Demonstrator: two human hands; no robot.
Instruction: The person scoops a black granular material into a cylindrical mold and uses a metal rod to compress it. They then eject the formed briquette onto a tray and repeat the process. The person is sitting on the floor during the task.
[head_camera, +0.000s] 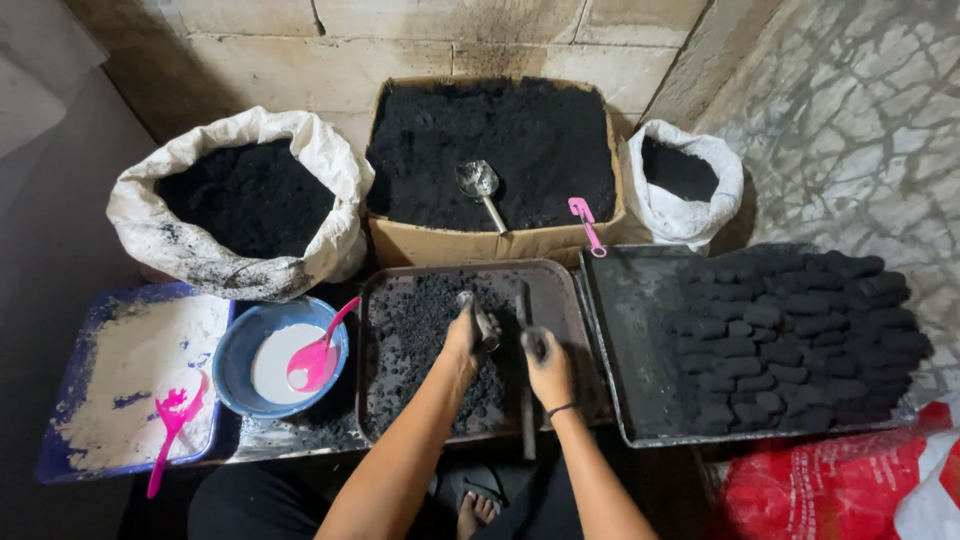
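Left hand (466, 338) grips a short metal tube (483, 322) over the brown tray (560, 290) of black charcoal mix (420, 330). Right hand (548, 368), fingers closed, holds a dark rod (524, 380) near the tray's right edge. Briquette tray (625, 340) sits just beside.

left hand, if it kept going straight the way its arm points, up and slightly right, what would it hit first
Probably the far rim of the brown tray, past the black mix. The left hand grips a metal tool. Beyond that stands the cardboard box. Depth is unclear.

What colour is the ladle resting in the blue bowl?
Pink ladle; head view shows it.
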